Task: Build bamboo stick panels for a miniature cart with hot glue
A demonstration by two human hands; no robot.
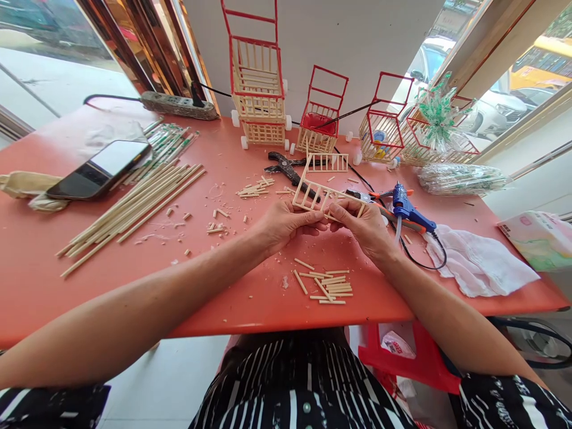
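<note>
Sunlit windows ring the red counter [67, 238]. Above its middle a stick lattice frame [319, 193] is pinched by both hands — left hand [286, 223] at nine o'clock, right hand [364, 226] at three. Light, brittle at glued joints — best gripped by outer rails.
</note>
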